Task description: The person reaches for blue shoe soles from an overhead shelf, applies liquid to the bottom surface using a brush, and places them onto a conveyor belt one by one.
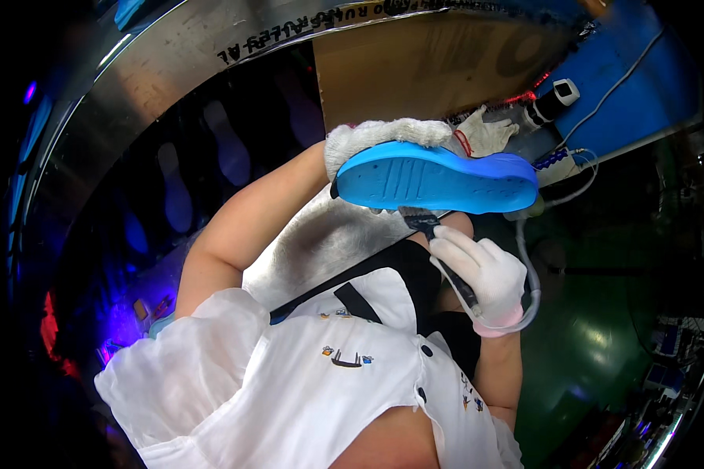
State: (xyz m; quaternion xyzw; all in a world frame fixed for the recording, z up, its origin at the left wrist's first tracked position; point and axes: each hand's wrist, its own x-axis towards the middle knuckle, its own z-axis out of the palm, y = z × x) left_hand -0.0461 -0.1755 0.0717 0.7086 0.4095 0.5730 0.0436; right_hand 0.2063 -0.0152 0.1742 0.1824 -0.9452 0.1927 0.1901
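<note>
A bright blue shoe sole (pixel 430 178) is held up in front of me, its long grooved face turned toward me. My left hand (pixel 383 141), in a white knit glove, grips it along the far edge, with the fingers closed behind it. Below the sole's near edge, my right hand (pixel 481 270), in a white glove with a pink cuff, is closed around a dark-handled brush (pixel 424 225). The brush's bristles are at or very close to that edge; touching or apart, I cannot tell. A pale hose (pixel 530 266) curves around my right hand and seems to join the brush handle's end.
Several soles (pixel 227 144) lie on a dark surface at left, under a curved metal rim (pixel 149 70). Cardboard (pixel 422 66) stands behind the sole. A loose white glove (pixel 489 131) and a black-and-white cylinder (pixel 551 102) sit at back right. Shiny metal (pixel 313 242) lies below my left arm.
</note>
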